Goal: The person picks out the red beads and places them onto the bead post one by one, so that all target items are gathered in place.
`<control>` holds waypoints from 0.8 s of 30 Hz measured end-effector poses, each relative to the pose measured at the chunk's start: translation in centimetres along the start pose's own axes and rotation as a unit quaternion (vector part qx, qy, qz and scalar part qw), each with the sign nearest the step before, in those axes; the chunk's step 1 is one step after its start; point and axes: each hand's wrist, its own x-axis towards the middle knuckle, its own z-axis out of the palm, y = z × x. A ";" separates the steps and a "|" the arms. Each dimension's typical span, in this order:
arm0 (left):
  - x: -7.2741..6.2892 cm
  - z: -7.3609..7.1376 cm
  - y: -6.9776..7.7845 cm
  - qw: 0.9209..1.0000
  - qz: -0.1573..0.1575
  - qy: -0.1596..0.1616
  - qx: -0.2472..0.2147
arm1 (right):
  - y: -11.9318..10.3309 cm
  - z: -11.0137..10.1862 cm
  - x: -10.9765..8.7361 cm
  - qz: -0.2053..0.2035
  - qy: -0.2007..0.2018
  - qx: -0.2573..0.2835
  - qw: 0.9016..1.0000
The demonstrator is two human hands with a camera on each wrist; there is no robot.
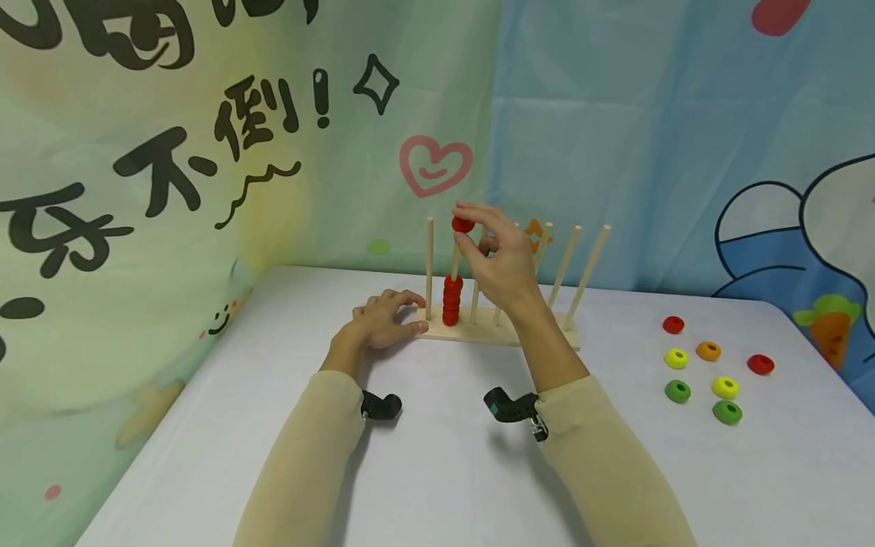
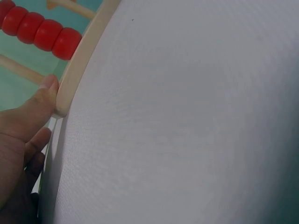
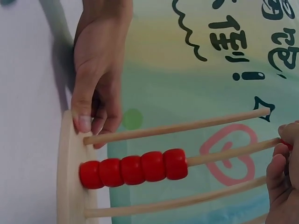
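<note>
A wooden peg stand (image 1: 472,334) with a flat base and several upright pegs stands on the white table. My left hand (image 1: 384,319) grips the base's left end; in the left wrist view its thumb (image 2: 44,93) presses on the board. At the top of the second peg from the left, my right hand (image 1: 504,257) pinches a red bead (image 1: 462,225) between thumb and fingers. Whether the peg tip is inside that bead, I cannot tell. Several red beads (image 3: 133,169) are stacked at the bottom of this peg. The leftmost peg (image 3: 177,127) carries none.
To the right on the table (image 1: 437,471) lie loose beads: red (image 1: 673,325) and red (image 1: 761,365), orange (image 1: 709,351), yellow (image 1: 676,358) and yellow (image 1: 725,387), green (image 1: 678,391) and green (image 1: 728,412). A printed cloth (image 1: 581,137) hangs behind the stand.
</note>
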 end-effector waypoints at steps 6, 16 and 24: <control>0.0 -0.1 0.0 1.000 0.005 -0.002 -0.004 | -0.3 0.1 0.3 0.020 -0.007 -0.020 1.000; 0.0 -0.4 0.1 1.000 0.003 -0.003 -0.005 | -0.5 0.0 0.8 0.055 -0.046 -0.012 0.997; 0.0 -0.4 0.0 1.000 -0.002 -0.005 -0.001 | -0.7 -0.2 0.7 0.061 -0.063 -0.018 0.996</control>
